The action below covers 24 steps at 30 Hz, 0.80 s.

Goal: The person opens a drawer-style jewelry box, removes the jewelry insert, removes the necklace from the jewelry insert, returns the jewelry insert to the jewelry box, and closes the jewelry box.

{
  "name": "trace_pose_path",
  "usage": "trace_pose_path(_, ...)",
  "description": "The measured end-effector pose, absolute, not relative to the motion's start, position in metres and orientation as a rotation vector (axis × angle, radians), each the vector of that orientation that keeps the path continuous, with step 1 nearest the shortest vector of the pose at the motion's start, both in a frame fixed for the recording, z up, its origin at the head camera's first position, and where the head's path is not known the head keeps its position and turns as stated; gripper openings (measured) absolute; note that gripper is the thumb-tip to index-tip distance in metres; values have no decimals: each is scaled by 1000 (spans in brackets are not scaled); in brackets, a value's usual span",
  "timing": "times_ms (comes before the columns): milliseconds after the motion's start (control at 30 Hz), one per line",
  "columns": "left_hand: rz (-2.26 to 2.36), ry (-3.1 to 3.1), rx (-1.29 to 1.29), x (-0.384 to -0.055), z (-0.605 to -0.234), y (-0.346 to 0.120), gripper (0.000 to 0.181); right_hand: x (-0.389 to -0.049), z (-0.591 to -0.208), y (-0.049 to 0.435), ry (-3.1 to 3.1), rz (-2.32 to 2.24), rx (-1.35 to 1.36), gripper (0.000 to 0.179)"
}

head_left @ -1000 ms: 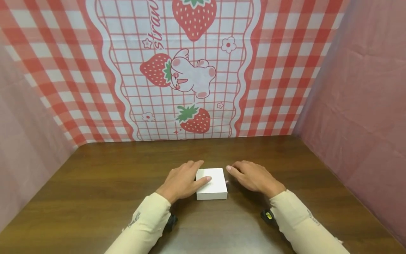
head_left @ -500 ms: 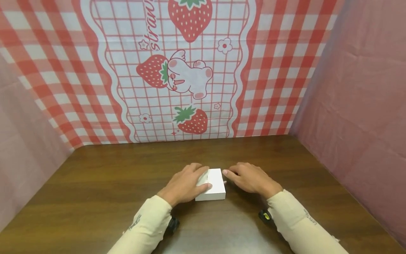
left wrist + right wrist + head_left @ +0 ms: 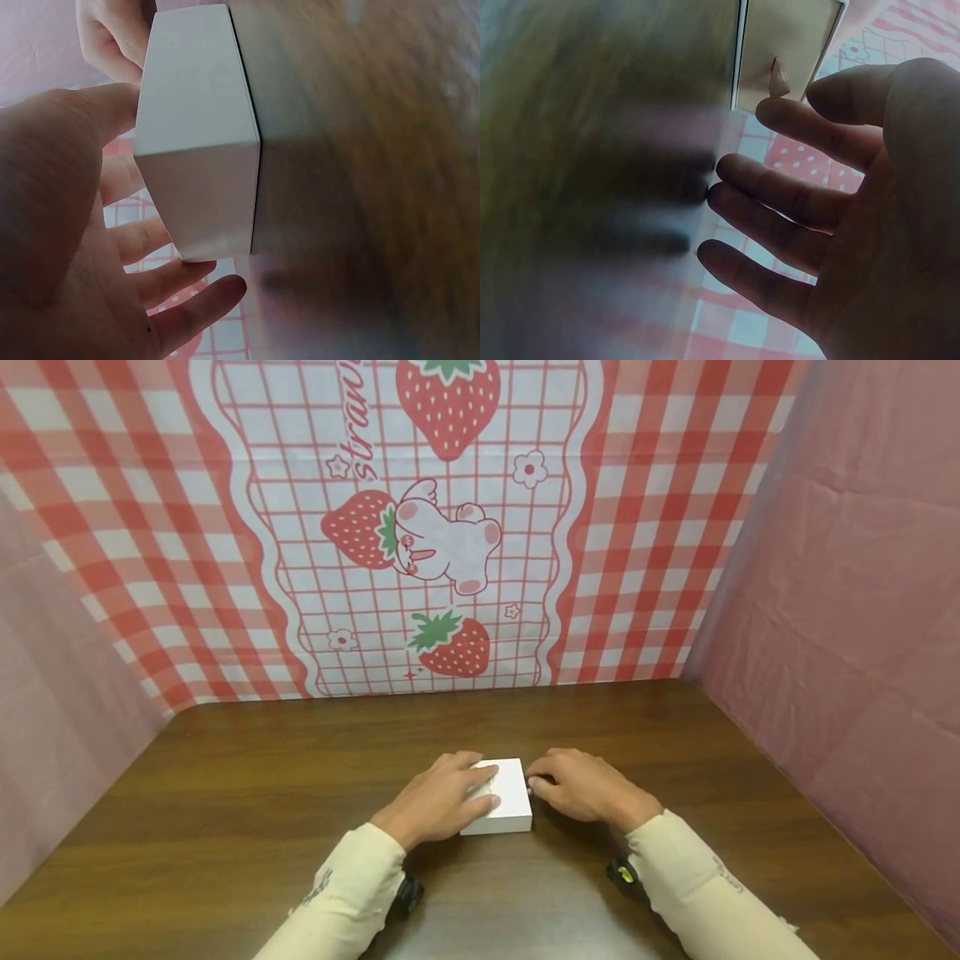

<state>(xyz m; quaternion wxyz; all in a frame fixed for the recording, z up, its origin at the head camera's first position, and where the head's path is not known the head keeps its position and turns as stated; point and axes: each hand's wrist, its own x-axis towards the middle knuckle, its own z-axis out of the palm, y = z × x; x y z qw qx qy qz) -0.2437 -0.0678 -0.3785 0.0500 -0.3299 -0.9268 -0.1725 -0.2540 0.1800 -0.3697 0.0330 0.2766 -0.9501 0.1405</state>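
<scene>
A small white box lies flat on the wooden table, with faint print on its top partly covered by my left hand. That hand rests over the box's left part, thumb and index finger stretched across the lid. In the left wrist view its other fingers reach past the box's far corner. A small pull tab sticks out of the box's right side. My right hand is beside it, index fingertip right at the tab and thumb close by, a gap showing between them. Its other fingers spread loosely.
The brown table runs back to a red-and-white checked cloth with strawberry prints. Pink cloth hangs along both sides. Each wrist wears a dark camera, one seen under the right sleeve.
My right hand has moved left and slightly down to the tab at the box's side. My left hand has slid further over the lid, its index finger now lying on top.
</scene>
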Motion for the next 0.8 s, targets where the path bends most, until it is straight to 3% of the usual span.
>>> trace_pose_path(800,-518,-2837,-1001,-243,-381,-68,54,-253,-371,177,-2897,385,986,9)
